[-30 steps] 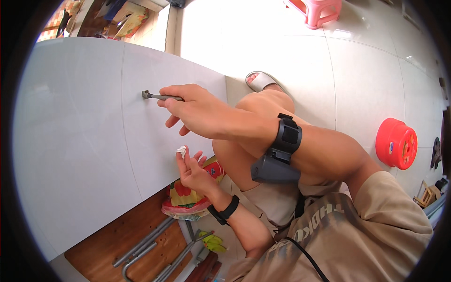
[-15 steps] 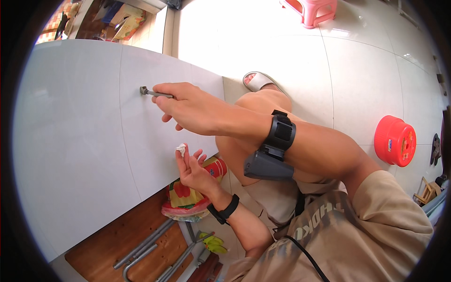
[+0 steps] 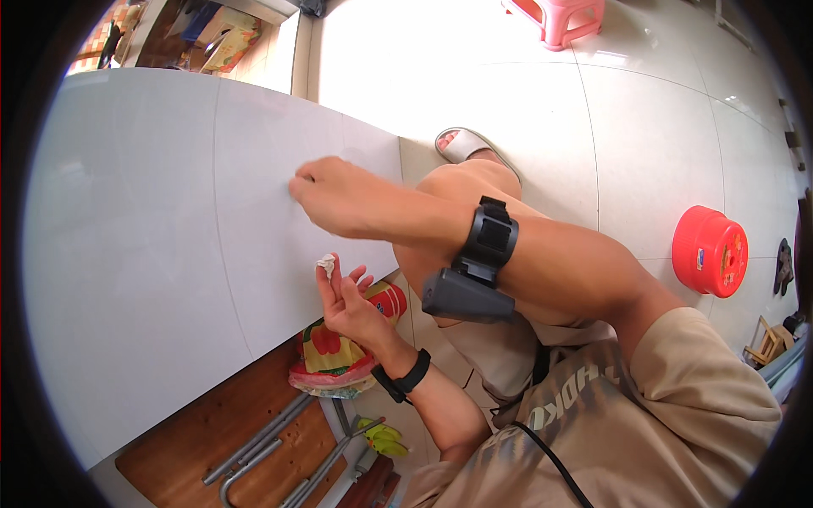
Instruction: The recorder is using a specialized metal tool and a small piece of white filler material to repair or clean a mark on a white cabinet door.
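Observation:
My right hand is closed in a fist just over or on the white tiled surface. The small grey metal tool it held a moment before is hidden by the fingers. Lower down, my left hand hangs by the edge of that surface, palm up, with its fingers stretched out. A lump of white, putty-like material sits on the tip of one finger. A black strap with a dark box is on my right forearm, and a black band is round my left wrist.
Below the white edge are a packet and bag, a wooden board, metal tubes and yellow-green bananas. A red stool and a pink stool stand on the pale tiled floor. Open shelving is at the upper left.
My right hand has turned and curled into a fist, drawing slightly right; the metal tool that pointed left from its fingers is out of sight. My left hand has hardly moved.

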Demonstrator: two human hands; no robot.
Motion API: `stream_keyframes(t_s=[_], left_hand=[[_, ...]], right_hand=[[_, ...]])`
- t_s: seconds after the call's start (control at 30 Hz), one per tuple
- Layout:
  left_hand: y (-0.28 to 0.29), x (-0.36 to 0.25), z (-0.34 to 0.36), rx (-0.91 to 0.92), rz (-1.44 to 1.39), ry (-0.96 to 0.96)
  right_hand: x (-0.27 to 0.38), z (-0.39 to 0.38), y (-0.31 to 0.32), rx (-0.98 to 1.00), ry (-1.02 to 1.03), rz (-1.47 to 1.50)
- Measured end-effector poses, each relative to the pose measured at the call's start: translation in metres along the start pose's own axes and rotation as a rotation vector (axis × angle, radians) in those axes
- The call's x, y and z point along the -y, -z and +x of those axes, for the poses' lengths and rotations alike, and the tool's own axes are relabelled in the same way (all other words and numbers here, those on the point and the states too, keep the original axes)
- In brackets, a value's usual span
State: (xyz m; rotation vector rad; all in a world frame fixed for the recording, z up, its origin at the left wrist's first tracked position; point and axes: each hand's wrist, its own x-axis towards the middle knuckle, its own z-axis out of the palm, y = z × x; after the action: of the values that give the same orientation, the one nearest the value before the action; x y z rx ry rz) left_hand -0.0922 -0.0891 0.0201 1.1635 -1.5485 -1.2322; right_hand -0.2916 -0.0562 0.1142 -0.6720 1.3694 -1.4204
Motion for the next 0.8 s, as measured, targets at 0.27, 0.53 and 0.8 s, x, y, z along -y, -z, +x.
stream_keyframes(t_s=[0.27,0.53,0.8], left_hand=[[0.005,0.006,-0.011,0.012,-0.013,0.041],[0.005,0.004,-0.024,0.048,-0.026,-0.005],[0.009,-0.001,-0.028,0.063,-0.015,-0.019]], right_hand=[[0.003,0.004,-0.002,-0.133,0.244,0.126],[-0.016,0.009,-0.014,-0.018,-0.070,0.206],[-0.009,0.013,-0.023,-0.182,0.173,0.361]])
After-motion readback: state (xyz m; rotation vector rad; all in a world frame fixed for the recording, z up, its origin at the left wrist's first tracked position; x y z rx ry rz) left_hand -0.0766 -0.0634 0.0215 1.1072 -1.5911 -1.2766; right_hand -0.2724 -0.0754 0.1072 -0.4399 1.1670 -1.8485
